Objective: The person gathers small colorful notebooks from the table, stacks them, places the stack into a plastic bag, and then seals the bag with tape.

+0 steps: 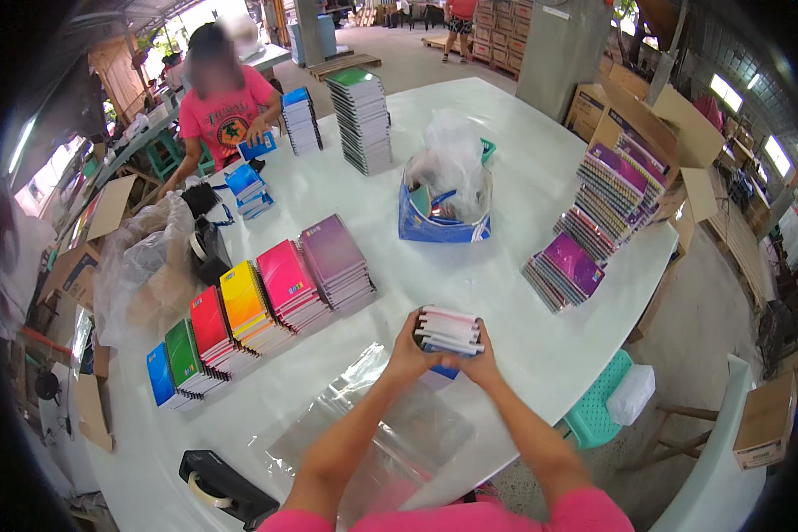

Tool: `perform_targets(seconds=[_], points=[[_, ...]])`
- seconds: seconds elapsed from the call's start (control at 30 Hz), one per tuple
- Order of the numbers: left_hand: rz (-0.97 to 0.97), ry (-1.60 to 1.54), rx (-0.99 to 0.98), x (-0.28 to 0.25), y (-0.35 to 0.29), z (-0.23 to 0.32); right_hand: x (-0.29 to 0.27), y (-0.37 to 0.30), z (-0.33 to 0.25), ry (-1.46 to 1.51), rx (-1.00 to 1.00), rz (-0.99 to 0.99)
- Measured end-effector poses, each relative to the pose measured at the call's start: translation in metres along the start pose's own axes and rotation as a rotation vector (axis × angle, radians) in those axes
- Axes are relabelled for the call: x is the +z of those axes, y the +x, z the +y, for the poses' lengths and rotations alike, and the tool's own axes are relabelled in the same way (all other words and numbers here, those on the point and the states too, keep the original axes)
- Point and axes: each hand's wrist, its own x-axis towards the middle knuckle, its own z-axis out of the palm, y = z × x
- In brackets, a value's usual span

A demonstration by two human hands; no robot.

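Observation:
My left hand (405, 355) and my right hand (482, 362) are closed around a small stack of notebooks (449, 330), one hand at each side. The stack is held up over the near part of the white table, its pale page edges facing up. Something blue shows just under my hands; I cannot tell whether it belongs to the stack. Clear plastic bags (363, 434) lie flat beneath my forearms. To the left runs a row of spiral notebook piles with blue, green, red, yellow (242, 291), pink and purple covers.
A blue container (443, 232) with loose items and plastic stands mid-table. Purple spiral notebooks (576, 264) are piled at the right edge, beside open cartons. Tall notebook stacks (361, 124) stand farther back. Across the table, a person in pink (226, 115) handles small blue notebooks.

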Motion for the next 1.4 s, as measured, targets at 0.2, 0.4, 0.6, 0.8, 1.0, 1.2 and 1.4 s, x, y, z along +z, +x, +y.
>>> perform_targets(seconds=[0.2,0.4,0.6,0.8,1.0,1.2,1.4], points=[[-0.038,0.180,0.149,-0.008,-0.003,0.014,0.009,0.013,-0.021,0.171,-0.290,0.065],[-0.045,0.246,0.131,-0.002,0.003,-0.009,0.013,0.012,0.010,0.036,-0.252,0.064],[-0.054,0.588,-0.337,-0.012,0.047,0.003,-0.038,0.067,-0.036,-0.515,0.594,-0.144],[0.264,1.016,-0.110,-0.021,0.058,-0.021,-0.006,0.075,-0.025,-1.233,0.217,0.148],[0.498,1.233,0.674,-0.181,-0.014,0.094,-0.025,0.068,-0.028,-1.306,-0.216,0.453],[0.342,1.662,-0.682,-0.354,-0.194,0.169,0.050,0.075,-0.067,-1.003,-0.656,0.334],[0.713,1.631,-0.131,-0.372,-0.271,0.111,0.236,0.029,-0.021,-0.193,-0.088,-0.513]])
